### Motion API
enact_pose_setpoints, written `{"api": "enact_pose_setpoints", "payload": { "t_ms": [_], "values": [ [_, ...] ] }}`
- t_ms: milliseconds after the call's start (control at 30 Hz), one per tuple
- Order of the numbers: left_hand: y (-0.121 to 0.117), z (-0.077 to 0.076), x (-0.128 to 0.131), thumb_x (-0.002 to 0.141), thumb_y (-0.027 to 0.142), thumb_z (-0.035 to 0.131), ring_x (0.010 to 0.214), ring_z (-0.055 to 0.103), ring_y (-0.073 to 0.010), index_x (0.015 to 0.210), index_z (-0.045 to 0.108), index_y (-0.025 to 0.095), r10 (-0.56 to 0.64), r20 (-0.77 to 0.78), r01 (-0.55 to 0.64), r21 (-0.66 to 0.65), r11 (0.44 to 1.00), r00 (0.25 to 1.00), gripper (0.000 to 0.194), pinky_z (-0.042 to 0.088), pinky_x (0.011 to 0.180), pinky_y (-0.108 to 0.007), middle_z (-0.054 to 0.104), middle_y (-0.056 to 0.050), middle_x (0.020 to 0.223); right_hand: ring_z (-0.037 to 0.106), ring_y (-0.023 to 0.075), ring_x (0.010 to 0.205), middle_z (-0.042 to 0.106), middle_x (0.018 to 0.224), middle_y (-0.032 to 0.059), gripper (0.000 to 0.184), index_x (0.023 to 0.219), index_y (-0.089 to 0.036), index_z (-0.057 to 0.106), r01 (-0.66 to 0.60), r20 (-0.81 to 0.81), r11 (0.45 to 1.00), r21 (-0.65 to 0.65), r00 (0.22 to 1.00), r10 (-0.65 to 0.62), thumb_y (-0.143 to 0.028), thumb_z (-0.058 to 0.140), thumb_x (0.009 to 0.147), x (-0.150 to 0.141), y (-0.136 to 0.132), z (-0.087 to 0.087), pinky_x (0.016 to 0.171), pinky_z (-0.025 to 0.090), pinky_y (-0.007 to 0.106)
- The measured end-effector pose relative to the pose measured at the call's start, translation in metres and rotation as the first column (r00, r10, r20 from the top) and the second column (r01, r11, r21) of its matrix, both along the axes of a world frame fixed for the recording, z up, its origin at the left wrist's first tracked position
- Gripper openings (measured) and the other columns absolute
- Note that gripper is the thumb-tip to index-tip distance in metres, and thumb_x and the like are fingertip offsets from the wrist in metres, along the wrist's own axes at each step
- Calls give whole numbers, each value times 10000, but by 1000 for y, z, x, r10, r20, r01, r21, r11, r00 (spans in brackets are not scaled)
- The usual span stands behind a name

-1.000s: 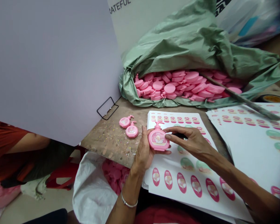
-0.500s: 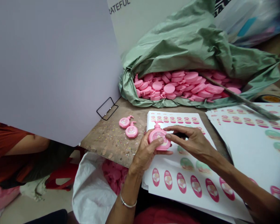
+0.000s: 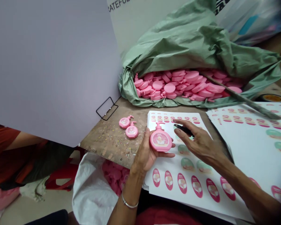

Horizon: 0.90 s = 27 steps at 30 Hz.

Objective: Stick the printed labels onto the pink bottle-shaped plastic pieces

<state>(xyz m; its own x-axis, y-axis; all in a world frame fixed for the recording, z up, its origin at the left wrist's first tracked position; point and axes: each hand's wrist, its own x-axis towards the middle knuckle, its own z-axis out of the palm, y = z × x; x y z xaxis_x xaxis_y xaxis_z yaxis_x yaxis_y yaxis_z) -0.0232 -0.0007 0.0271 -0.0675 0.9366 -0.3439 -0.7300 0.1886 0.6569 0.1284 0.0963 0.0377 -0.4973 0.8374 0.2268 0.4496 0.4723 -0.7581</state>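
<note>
Along the left of our view, a large lavender-grey board (image 3: 49, 68) leans over the work, and below it we see a nearby person's red sleeve (image 3: 4, 140). Beside the board's edge lies a thin black wire frame (image 3: 107, 108) on a worn, speckled wooden tabletop (image 3: 107, 143), which also carries two small pink pump bottles (image 3: 128, 126). Under the table edge, a white woven sack (image 3: 91, 187) holds loose pink pieces (image 3: 112, 176).

Our left hand (image 3: 144, 153), with a silver bangle (image 3: 130, 203) at its wrist, cradles a flat pink labelled pump bottle (image 3: 160, 140) upright on the palm. Our right hand (image 3: 201, 143) is apart from it, close beside the bottle, pinching a small black object (image 3: 182, 130). Both hands hover over a white sheet of pink oval labels (image 3: 178, 184).

Further right lies a second stack of label sheets (image 3: 248, 147). Above, a green plastic sack (image 3: 184, 47) spills flat pink bottles (image 3: 170, 88), with a long metal rod (image 3: 241, 97) lying across them.
</note>
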Motion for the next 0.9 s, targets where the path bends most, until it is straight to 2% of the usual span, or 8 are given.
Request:
{"api": "enact_pose_setpoints", "payload": {
  "t_ms": [167, 300, 400, 500, 600, 700, 800, 900],
  "values": [
    [-1, -2, -1, 945, 548, 353, 862, 707, -278, 1214, 553, 104, 38, -36, -38, -7, 999, 999, 556, 600, 642, -371, 706, -196, 1026, 660, 221, 906, 701, 1015, 73, 421, 1171, -215, 615, -24, -47, 997, -70, 999, 21, -510, 504, 891, -1, -2, -6, 765, 531, 326],
    [1, -4, 0, 931, 571, 373, 825, 706, -263, 1218, 564, 104, 54, -54, -55, -15, 998, 997, 580, 597, 647, -374, 711, -189, 998, 646, 251, 993, 669, 1129, 100, 479, 1212, -218, 583, -28, -67, 992, -122, 998, 20, -540, 531, 862, -1, -3, -10, 849, 521, 385],
    [4, -8, 6, 914, 596, 400, 870, 696, -255, 1183, 610, 110, 115, -60, -118, -46, 992, 992, 594, 592, 707, -370, 707, -166, 1009, 578, 300, 1146, 547, 1334, 142, 762, 1361, -215, 438, -13, -110, 994, -105, 994, 2, -555, 685, 725, -14, -12, -12, 955, 477, 453],
    [5, -10, 15, 914, 598, 401, 973, 666, -236, 1143, 640, 124, 260, -112, -268, -59, 962, 959, 578, 571, 781, -315, 688, -138, 1077, 479, 342, 1261, 442, 1428, 175, 1061, 1433, -202, 315, -12, -131, 998, -59, 991, 4, -554, 799, 557, -36, -17, -18, 1023, 423, 499],
    [2, -11, 22, 894, 624, 409, 948, 665, -223, 1152, 626, 141, 268, -161, -275, -26, 961, 950, 589, 568, 753, -292, 674, -130, 1103, 485, 334, 1260, 465, 1403, 184, 1008, 1415, -193, 329, 33, -120, 992, -121, 992, -48, -591, 761, 596, -50, -11, -29, 1016, 428, 503],
    [-4, -15, 15, 801, 570, 613, 814, 675, -212, 1142, 615, 157, 200, -321, -217, -18, 976, 926, 536, 563, 677, -294, 692, -115, 1001, 511, 310, 1240, 497, 1375, 192, 887, 1396, -165, 353, 79, -91, 994, -74, 992, -86, -581, 697, 692, -44, 11, -41, 1001, 436, 481],
    [-4, -28, -14, 698, 523, 729, 724, 651, -207, 971, 661, 143, 226, -607, -318, -45, 947, 761, 473, 526, 626, -281, 693, -77, 834, 599, 276, 1107, 622, 1232, 157, 589, 1260, -170, 516, 95, -21, 995, -19, 995, -95, -513, 617, 791, -21, 49, -44, 935, 469, 443],
    [5, -44, -55, 690, 473, 738, 800, 639, -242, 896, 697, 163, 238, -871, -453, 20, 891, 430, 374, 499, 716, -298, 696, -63, 828, 633, 259, 967, 701, 1021, 102, 368, 1066, -180, 639, 169, 11, 986, -5, 986, -169, -438, 612, 805, 1, 100, -38, 892, 470, 425]
  ]
}}
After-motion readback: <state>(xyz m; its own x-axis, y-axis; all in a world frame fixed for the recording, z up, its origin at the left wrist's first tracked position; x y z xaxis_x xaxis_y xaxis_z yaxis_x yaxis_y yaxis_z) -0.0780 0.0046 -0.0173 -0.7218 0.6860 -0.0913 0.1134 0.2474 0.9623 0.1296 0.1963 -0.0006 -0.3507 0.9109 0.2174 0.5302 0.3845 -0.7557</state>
